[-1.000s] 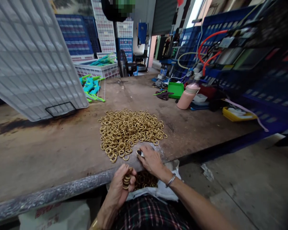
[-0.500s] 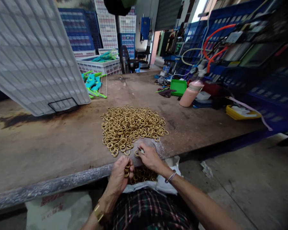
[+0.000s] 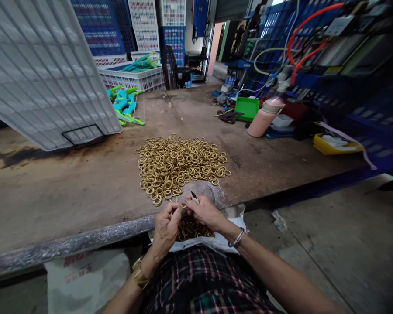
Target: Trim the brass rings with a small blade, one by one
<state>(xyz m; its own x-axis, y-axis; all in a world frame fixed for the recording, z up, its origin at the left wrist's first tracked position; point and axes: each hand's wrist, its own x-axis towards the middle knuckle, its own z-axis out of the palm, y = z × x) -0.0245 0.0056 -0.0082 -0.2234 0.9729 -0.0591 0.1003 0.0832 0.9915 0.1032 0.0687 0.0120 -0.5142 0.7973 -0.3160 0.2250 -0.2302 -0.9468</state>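
Note:
My left hand (image 3: 166,224) is closed around gold-coloured rings, mostly hidden by its fingers. Close beside it, my right hand (image 3: 205,213) is closed on a small knife (image 3: 194,197) with a dark pointed blade, tip up and outward. Between the fingertips of both hands a ring (image 3: 184,207) shows edge-on. A heap of gold-coloured rings (image 3: 180,163) lies on the table just beyond my hands. Below them, more rings (image 3: 194,230) fill an open white sack (image 3: 222,246) at the table's edge.
A white ribbed crate (image 3: 52,74) stands tilted at the left on the brown table (image 3: 68,187). Teal and green plastic parts (image 3: 126,104) lie behind it. Toward the right are a pink bottle (image 3: 265,117), a green tray (image 3: 246,108) and a yellow tray (image 3: 336,145).
My right hand has drawn back from the table edge to meet my left, bringing a ring between the fingertips. The knife blade now shows clearly. The head view has tilted slightly down.

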